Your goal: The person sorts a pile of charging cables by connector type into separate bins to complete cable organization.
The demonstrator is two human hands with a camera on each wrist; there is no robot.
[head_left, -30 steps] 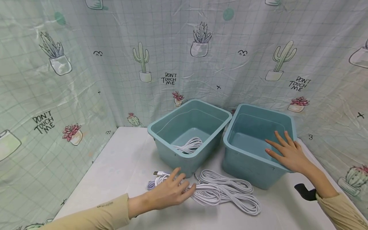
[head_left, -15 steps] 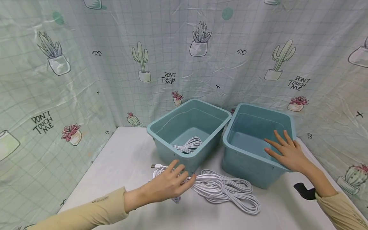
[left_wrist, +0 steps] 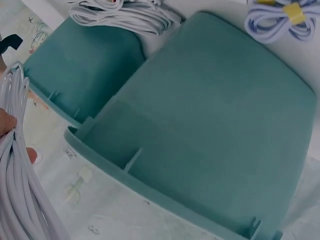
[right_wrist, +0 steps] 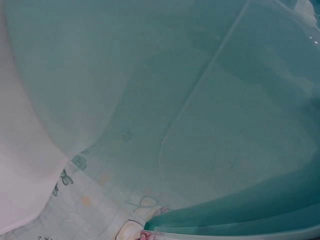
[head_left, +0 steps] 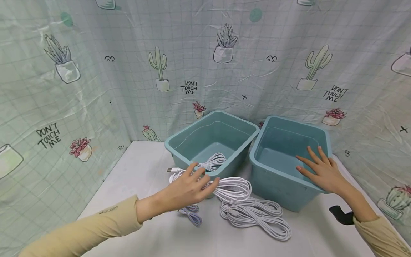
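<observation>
One coiled white USB cable [head_left: 237,189] is gripped in the left hand [head_left: 187,187] above the surface [head_left: 138,164], in front of the left teal bin [head_left: 237,134], inside which another white cable bundle [head_left: 215,162] lies. The right hand [head_left: 325,174], fingers straight and spread, is over the near right corner of the right teal bin [head_left: 279,184]. Looped white cables [head_left: 273,226] and a lavender cable bundle [head_left: 193,216] lie on the surface nearer the person

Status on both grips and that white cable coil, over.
Left grip holding white cable coil in front of left bin. Right grip spread over right bin, holding nothing. Left bin's near rim possibly in the way.
</observation>
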